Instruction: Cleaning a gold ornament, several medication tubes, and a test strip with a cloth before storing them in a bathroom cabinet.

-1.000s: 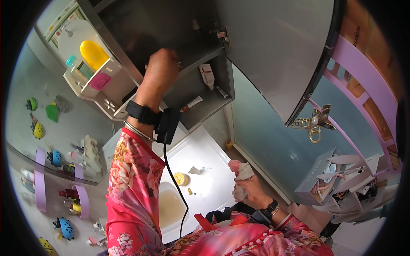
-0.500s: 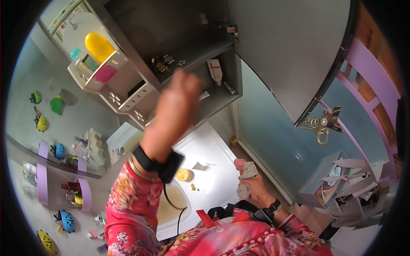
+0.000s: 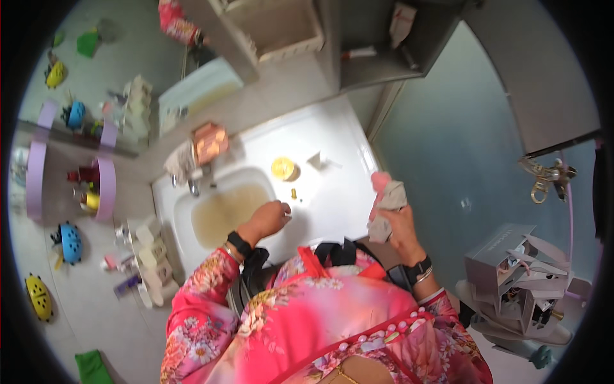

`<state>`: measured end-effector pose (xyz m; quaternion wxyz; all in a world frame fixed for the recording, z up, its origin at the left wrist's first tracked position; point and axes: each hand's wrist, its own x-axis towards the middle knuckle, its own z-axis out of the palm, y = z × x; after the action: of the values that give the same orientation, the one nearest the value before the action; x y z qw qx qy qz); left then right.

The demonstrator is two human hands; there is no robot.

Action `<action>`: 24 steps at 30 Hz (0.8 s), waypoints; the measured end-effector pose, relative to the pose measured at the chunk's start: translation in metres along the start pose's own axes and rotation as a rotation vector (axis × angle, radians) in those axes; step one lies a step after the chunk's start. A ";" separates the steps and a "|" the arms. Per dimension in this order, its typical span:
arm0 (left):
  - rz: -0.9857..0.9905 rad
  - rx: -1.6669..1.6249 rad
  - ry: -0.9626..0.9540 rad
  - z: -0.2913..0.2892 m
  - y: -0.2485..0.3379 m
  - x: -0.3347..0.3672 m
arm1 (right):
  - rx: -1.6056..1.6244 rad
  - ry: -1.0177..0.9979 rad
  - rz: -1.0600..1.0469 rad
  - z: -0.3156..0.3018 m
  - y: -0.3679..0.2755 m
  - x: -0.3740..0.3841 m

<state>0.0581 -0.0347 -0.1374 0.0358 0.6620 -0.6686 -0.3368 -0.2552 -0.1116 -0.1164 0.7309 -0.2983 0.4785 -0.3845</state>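
My left hand (image 3: 268,219) hovers near the right rim of the sink basin (image 3: 182,217), its fingers curled together. A tiny pale spot shows at the fingertips, too small to name. My right hand (image 3: 401,232) is closed round a crumpled grey cloth (image 3: 393,197) over the right end of the counter. Pink cloth (image 3: 380,182) shows beside the grey one in the same grip. On the white counter (image 3: 339,137) between the hands stand a round yellow tub (image 3: 283,168) and a small white wedge-shaped piece (image 3: 314,160). A small gold-coloured piece (image 3: 293,193) lies below the tub.
Cloudy water (image 3: 224,214) fills the basin beside the tap (image 3: 194,187). A copper-coloured box (image 3: 210,142) stands behind it. Above hangs an open grey cabinet (image 3: 364,70); its door (image 3: 550,77) juts out at right. Purple wall holders (image 3: 106,192) are at left, a grey box (image 3: 499,256) at right.
My left hand has come down from in front of the cabinet to beside the basin. The view has tilted lower. My right hand still holds the cloths.
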 end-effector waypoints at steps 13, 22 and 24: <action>-0.270 -0.640 0.428 0.042 -0.013 0.026 | -0.145 0.028 0.030 -0.005 0.024 -0.010; -0.371 -0.559 0.470 0.030 -0.038 0.026 | -0.113 0.073 0.062 -0.020 0.032 -0.021; -0.251 -0.362 0.478 0.032 -0.038 0.017 | -0.113 0.095 0.076 -0.023 0.034 -0.023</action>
<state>0.0724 -0.0329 -0.1878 0.2671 0.7826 -0.4837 -0.2868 -0.2724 -0.0754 -0.1411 0.7034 -0.3022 0.5445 -0.3428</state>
